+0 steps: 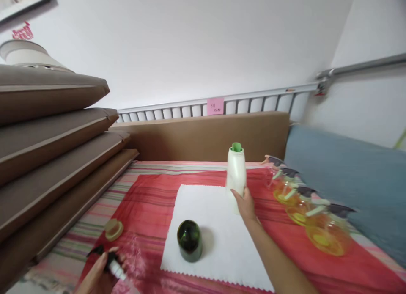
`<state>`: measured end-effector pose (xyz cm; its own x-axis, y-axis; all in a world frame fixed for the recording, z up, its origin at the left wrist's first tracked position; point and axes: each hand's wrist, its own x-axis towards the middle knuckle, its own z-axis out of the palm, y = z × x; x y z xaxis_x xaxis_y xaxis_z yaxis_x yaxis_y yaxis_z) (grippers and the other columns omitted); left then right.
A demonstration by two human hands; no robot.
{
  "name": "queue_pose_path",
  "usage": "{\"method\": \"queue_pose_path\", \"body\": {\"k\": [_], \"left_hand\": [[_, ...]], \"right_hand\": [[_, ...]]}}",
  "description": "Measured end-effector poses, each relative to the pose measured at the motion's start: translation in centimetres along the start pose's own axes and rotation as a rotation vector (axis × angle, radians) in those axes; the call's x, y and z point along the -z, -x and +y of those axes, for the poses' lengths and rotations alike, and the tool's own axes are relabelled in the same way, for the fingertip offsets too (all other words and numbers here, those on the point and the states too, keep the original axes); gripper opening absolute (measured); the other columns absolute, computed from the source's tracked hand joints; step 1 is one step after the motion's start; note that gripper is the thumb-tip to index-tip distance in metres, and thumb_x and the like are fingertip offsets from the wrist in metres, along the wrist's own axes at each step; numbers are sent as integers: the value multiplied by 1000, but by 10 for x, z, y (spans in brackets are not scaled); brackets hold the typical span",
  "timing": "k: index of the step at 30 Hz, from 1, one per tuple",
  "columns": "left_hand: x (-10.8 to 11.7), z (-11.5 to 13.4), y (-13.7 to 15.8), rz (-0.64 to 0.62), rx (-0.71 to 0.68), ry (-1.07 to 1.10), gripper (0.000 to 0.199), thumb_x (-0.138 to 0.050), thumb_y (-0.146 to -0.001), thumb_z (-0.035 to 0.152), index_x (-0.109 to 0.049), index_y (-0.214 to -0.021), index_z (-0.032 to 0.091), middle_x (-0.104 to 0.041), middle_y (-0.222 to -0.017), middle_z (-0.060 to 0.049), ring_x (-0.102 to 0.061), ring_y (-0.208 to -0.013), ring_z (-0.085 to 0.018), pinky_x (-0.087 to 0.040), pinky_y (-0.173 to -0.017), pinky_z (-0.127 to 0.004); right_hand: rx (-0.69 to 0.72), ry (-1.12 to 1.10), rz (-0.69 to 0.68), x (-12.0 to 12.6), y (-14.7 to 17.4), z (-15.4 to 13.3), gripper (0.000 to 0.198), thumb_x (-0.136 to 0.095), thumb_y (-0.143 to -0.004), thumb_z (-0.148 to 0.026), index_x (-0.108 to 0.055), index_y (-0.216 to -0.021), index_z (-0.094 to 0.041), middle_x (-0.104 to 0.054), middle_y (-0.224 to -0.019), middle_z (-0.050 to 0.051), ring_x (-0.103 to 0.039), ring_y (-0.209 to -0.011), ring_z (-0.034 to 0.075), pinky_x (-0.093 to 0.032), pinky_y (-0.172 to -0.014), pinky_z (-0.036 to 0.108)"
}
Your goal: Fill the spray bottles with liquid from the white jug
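My right hand [245, 201] is closed around the lower part of a tall white bottle [236, 169] with a green spout, upright at the far right corner of the white cloth [222, 243]. At the lower left, my left hand [101, 270] pinches a pump dispenser top [114, 266] with a black head and whitish stem, blurred at its lower end. An open dark green container [189, 241] stands on the cloth between my hands. Beyond my left hand lies a round yellowish lid [113, 229] on the red cloth.
Several clear jugs with yellow bases [325, 232] line the right side, beside a blue cushion [342, 175]. Brown cushions [57, 146] are stacked on the left. A brown board-like cushion [203, 135] and a white radiator [247, 104] with a pink note [215, 105] stand behind.
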<state>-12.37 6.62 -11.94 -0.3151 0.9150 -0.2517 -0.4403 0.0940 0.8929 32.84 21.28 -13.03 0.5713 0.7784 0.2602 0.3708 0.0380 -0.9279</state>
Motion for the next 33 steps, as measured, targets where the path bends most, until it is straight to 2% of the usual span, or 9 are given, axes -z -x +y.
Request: {"method": "queue_pose_path", "body": {"k": [1,4,8,11,14,18,26,33], "left_hand": [[-14,6,6,-35,-4,16,37,-75,-60,42,-66,-88,20,-69,-82,-3,-63,-77,-21,-54,-72,-34],[-65,23,20,-90,-153,28,37,-72,-65,40,-64,-94,18,-68,-85,-2,-62,-79,-17,-52,-76,-27],[-129,38,32,-207,-415,-99,30,-66,-73,37,-60,-96,19,-67,-86,-2,-61,-83,-17,-47,-80,-27],[-165,43,37,-272,-617,-257,24,-59,-79,36,-57,-96,19,-66,-89,-4,-60,-83,-17,-44,-79,-27],[-189,42,40,-306,-716,-398,22,-56,-80,36,-57,-95,19,-65,-84,-4,-60,-79,-17,-43,-78,-27],[-203,32,39,-348,-725,-498,22,-57,-79,35,-56,-93,19,-65,-79,-4,-60,-76,-18,-43,-76,-28],[-205,4,20,-351,-731,-589,22,-58,-78,34,-56,-93,18,-63,-80,-4,-60,-78,-19,-44,-76,-29],[-195,-46,12,-382,-559,-664,26,-61,-74,36,-58,-93,18,-66,-85,-7,-62,-80,-21,-44,-78,-32]], "right_hand": [[-14,2,-5,0,-3,7,26,-54,-86,-33,-55,-105,-15,-60,-99,4,-59,-83,16,-50,-73,36],[-9,-3,-25,9,-2,16,31,-61,-79,-35,-56,-101,-15,-62,-96,5,-60,-83,19,-49,-75,39],[68,-61,14,41,23,8,50,-61,-72,-43,-51,-112,-16,-58,-112,13,-55,-102,26,-43,-87,41],[70,-99,27,68,51,-1,48,-55,-75,-47,-50,-113,-17,-57,-116,14,-55,-104,25,-42,-89,40],[14,-131,-16,86,76,-6,42,-54,-75,-48,-53,-107,-22,-60,-112,11,-57,-101,24,-44,-87,40],[-83,-124,-94,96,96,-7,41,-53,-74,-51,-56,-103,-22,-62,-109,10,-57,-102,25,-45,-85,39],[14,-135,-241,89,111,-13,37,-51,-75,-49,-58,-99,-21,-66,-100,9,-61,-91,23,-48,-81,36],[43,-123,-328,80,117,-8,32,-51,-78,-46,-57,-99,-22,-67,-98,7,-63,-88,22,-48,-81,35]]}}
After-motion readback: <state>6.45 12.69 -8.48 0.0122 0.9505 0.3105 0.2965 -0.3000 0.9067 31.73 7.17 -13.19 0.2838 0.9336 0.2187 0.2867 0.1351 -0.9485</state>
